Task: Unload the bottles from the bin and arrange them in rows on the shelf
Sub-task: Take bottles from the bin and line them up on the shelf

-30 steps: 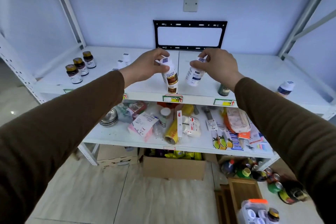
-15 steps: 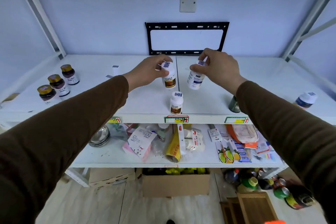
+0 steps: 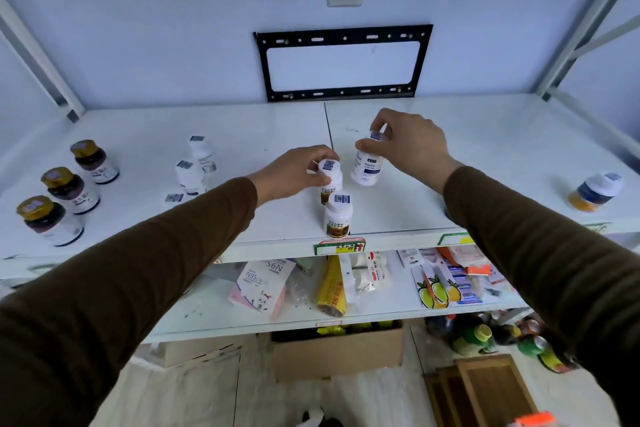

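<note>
On the white shelf (image 3: pixel 485 149) at mid-frame, my left hand (image 3: pixel 291 173) and right hand (image 3: pixel 408 146) each pinch a capped bottle, brown-label bottle (image 3: pixel 330 180) and blue-label bottle (image 3: pixel 367 168), which seem light, rigid, smooth plastic, best gripped near the cap.

Top shelf (image 3: pixel 485 149), white. Your left hand (image 3: pixel 294 172) grips brown-label white bottle (image 3: pixel 330 180) by cap, upright, just behind matching front bottle (image 3: pixel 338 215) at shelf edge. Your right hand (image 3: pixel 412 146) pinches blue-label white bottle (image 3: pixel 367 166), tilted, beside them.
</note>
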